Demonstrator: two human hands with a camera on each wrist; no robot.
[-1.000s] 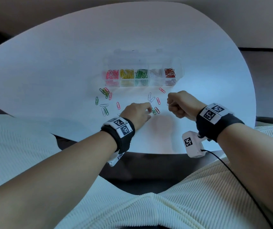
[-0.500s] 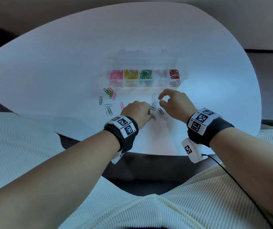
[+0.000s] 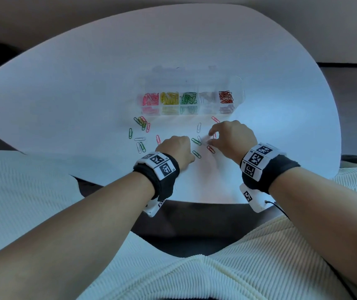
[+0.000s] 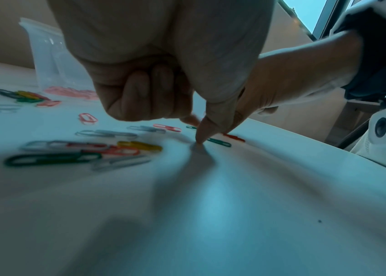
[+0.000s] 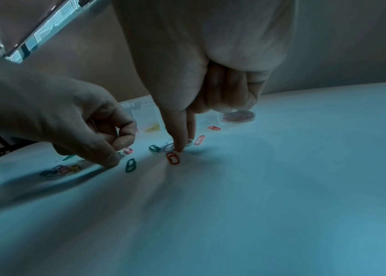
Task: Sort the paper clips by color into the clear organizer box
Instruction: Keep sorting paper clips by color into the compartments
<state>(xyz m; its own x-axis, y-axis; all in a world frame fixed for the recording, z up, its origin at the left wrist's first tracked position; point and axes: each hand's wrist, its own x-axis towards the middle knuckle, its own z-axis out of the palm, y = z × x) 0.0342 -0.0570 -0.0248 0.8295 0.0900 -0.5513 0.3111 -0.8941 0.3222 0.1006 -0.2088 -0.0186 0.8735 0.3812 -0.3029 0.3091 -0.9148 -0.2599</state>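
The clear organizer box (image 3: 239,92) lies open at mid-table, its compartments holding pink, yellow, green, white and red clips. Loose paper clips are scattered in front of it. My right hand (image 3: 210,137) has come down on a white paper clip (image 5: 168,147), thumb and forefinger tips pinching it on the table while the other fingers stay curled. A red clip (image 5: 172,158) lies just in front of those fingertips. My left hand (image 3: 191,158) is curled, its thumb tip pressing the table beside a green clip (image 4: 219,142). I see nothing inside its fingers.
A small heap of mixed clips (image 3: 141,122) lies left of the hands, with single green, pink and white ones around it. A pink clip (image 3: 215,119) lies near the box's right end. The white table's (image 3: 65,105) near edge runs just under both wrists.
My right hand has opened from a raised fist, reached forward and left, and come down with thumb and forefinger on the white clip. My left hand has stayed almost in place.
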